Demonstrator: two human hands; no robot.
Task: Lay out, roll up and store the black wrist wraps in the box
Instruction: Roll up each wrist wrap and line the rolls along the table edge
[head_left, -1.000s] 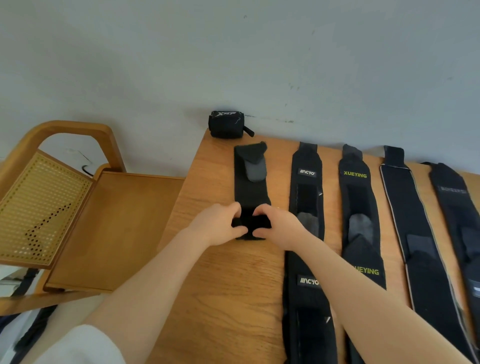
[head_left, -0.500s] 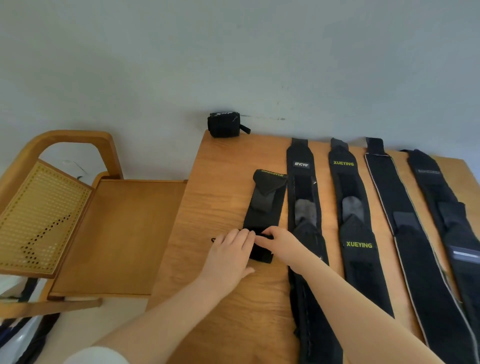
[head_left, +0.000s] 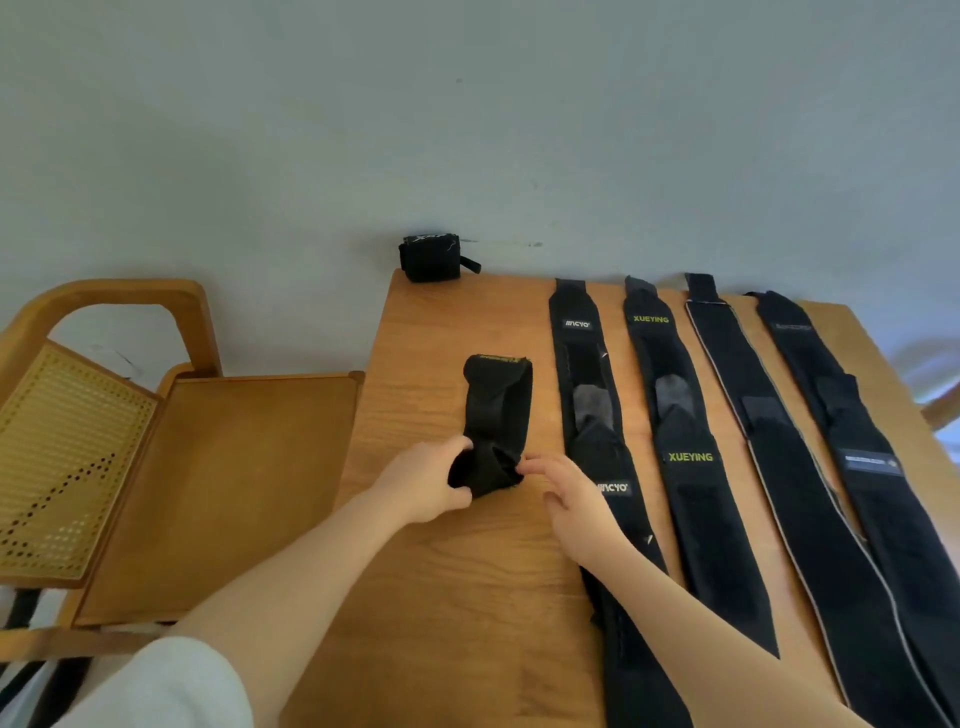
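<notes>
Right now a half-rolled black wrist wrap (head_left: 496, 431) lies on the wooden table (head_left: 441, 597), near its left edge, its rolled end toward the person and its loose end reaching away toward the wall. The left hand (head_left: 423, 480) is curled around the left side of the roll, thumb and fingers closed on it. The right hand (head_left: 569, 496) sits just beside the roll with its fingers spread and loose, the fingertips (head_left: 524, 467) touching the roll's right edge without clasping it.

To the right, four more wraps lie flat and stretched out side by side: one with white lettering (head_left: 597, 441), one with yellow-green lettering (head_left: 685, 452), one with a pale trimmed edge (head_left: 769, 441), and the last at the far right (head_left: 862, 457). The right forearm crosses over the near end of the first.

At the table's far left corner, against the wall, stands a fully rolled wrap (head_left: 430, 257). A wooden chair (head_left: 208, 483) with a woven cane back stands left of the table, just beside it.
</notes>
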